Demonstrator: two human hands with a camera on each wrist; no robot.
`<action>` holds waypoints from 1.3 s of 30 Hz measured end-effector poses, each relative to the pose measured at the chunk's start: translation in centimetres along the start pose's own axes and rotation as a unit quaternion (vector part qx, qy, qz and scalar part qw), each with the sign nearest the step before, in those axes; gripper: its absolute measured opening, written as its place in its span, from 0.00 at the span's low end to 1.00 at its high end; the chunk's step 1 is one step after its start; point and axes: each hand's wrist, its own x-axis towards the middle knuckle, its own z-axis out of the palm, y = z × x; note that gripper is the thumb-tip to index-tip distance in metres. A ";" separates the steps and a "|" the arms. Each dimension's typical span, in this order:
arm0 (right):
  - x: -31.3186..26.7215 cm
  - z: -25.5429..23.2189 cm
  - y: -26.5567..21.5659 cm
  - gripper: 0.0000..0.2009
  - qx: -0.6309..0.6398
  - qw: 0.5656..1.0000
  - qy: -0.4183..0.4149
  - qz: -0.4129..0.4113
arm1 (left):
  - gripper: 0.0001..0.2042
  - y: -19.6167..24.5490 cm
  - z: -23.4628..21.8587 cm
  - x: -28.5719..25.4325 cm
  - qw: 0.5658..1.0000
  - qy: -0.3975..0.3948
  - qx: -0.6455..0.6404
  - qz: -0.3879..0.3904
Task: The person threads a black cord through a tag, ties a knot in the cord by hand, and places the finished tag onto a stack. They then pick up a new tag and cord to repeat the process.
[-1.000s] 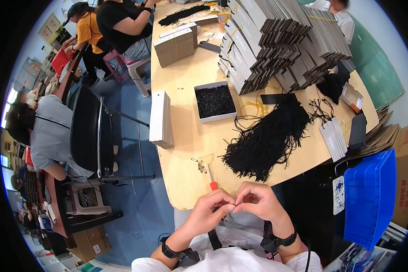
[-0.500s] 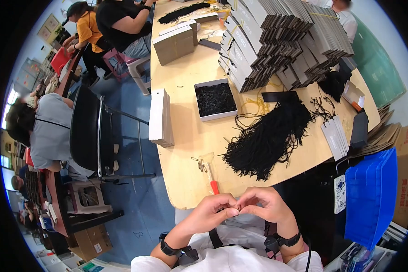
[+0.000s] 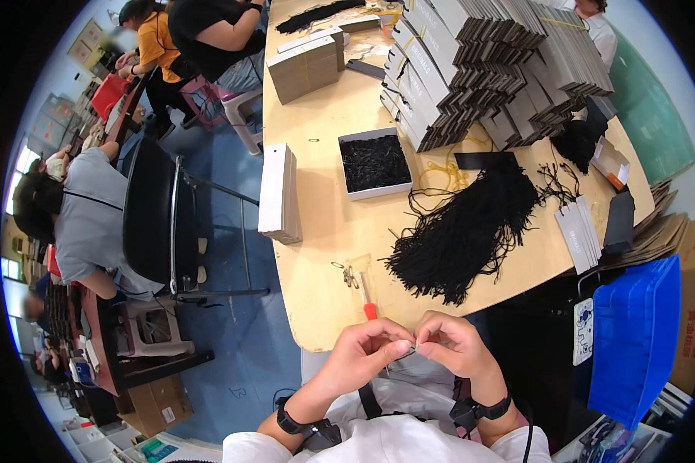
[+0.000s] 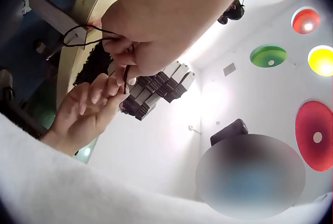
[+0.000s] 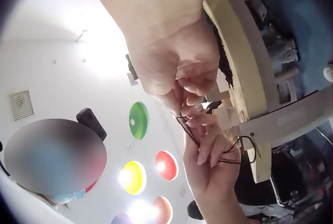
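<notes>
In front of the person's chest, the left hand (image 3: 367,356) and the right hand (image 3: 457,349) meet at the fingertips. Between them they pinch a thin black cord (image 4: 126,75). A loop of this cord (image 5: 255,148) hangs out behind the left hand's fingers, and a short doubled stretch runs across to the right thumb and forefinger. The join between the fingertips is mostly covered by the fingers. Just beyond the left hand, a red-handled tool (image 3: 370,311) lies near the table's front edge. Past it spreads a pile of black cords (image 3: 463,239).
On the table (image 3: 324,270) stand a white box (image 3: 382,195) of small black pieces, a bundle of grey cards (image 3: 279,193) and a tall stack of printed tags (image 3: 428,85). Corded tags (image 3: 578,235) lie at right, above a blue bin (image 3: 633,339). A chair (image 3: 150,220) stands left.
Both hands have shifted slightly to the right in the head view, with fingertips still together. The whole table scene has also drifted right and slightly up.
</notes>
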 end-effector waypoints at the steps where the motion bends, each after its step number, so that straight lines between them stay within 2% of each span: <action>1: -0.1 0.1 0.1 0.03 0.015 1.000 0.007 -0.003 | 0.07 0.3 0.0 0.1 0.999 0.027 0.020 0.002; 8: -0.2 0.4 0.4 0.04 0.031 0.998 0.058 0.008 | 0.07 1.0 0.6 0.5 0.990 0.121 0.073 0.014; 9: -0.3 0.4 0.5 0.04 0.027 0.996 0.086 0.012 | 0.07 1.5 0.7 0.3 0.990 0.122 0.074 0.014; 10: -0.2 0.5 0.6 0.04 0.023 0.993 0.114 0.015 | 0.08 2.3 0.7 0.0 0.967 0.146 0.209 0.013; 11: -0.1 0.6 0.6 0.04 0.024 0.993 0.114 0.015 | 0.09 2.7 0.6 -0.1 0.925 0.167 0.341 0.012; 12: 0.0 0.7 0.7 0.04 0.017 0.990 0.136 0.016 | 0.09 2.3 0.3 -0.2 0.925 0.167 0.342 0.012; 14: 0.2 0.9 0.9 0.04 0.012 0.987 0.158 0.018 | 0.08 1.0 -0.6 -0.3 0.976 0.112 0.189 0.010; 15: 0.3 1.1 0.9 0.04 -0.003 0.986 0.164 0.027 | 0.08 1.1 -0.6 -0.3 0.975 0.112 0.191 0.008; 16: 0.4 1.2 1.0 0.04 -0.018 0.984 0.171 0.035 | 0.08 1.2 -0.4 -0.2 0.991 0.113 0.069 -0.001; 17: 0.4 1.4 1.0 0.04 -0.016 0.984 0.173 0.035 | 0.08 1.2 -0.3 -0.1 0.992 0.112 -0.054 -0.010; 18: 0.4 1.5 1.1 0.04 -0.022 0.986 0.163 0.038 | 0.08 1.3 -0.2 0.0 0.992 0.110 -0.052 -0.011; 20: 0.3 1.9 1.1 0.05 -0.027 0.987 0.156 0.039 | 0.07 1.2 0.0 0.0 0.984 0.115 -0.132 0.007; 21: 0.3 2.1 1.1 0.04 -0.011 0.988 0.154 0.031 | 0.07 1.0 0.2 0.0 0.985 0.113 -0.131 0.006; 22: 0.3 2.2 1.1 0.04 0.006 0.988 0.151 0.024 | 0.07 0.6 0.4 0.1 0.989 0.135 -0.031 0.046; 24: 0.1 2.3 0.6 0.04 0.024 0.988 0.146 0.038 | 0.07 0.7 0.7 -0.3 0.967 0.161 0.171 0.102; 28: -0.2 2.0 0.2 0.05 0.076 0.988 0.116 0.066 | 0.05 1.0 1.4 -0.4 0.966 0.163 0.172 0.099; 31: -0.1 1.9 -0.7 0.05 0.132 0.981 0.097 0.101 | 0.06 0.4 0.9 -0.3 0.973 0.126 0.167 0.096; 33: -0.2 1.6 -0.8 0.05 0.154 0.979 0.071 0.111 | 0.06 0.0 0.7 -0.3 0.996 0.078 0.037 0.037; 37: -0.3 1.1 -0.6 0.04 0.190 0.974 -0.011 0.126 | 0.07 0.6 0.4 -0.5 0.999 0.031 -0.039 -0.010; 39: -0.4 1.4 -0.9 0.04 0.187 0.975 -0.021 0.118 | 0.07 0.8 0.1 -0.5 0.996 -0.007 -0.069 -0.050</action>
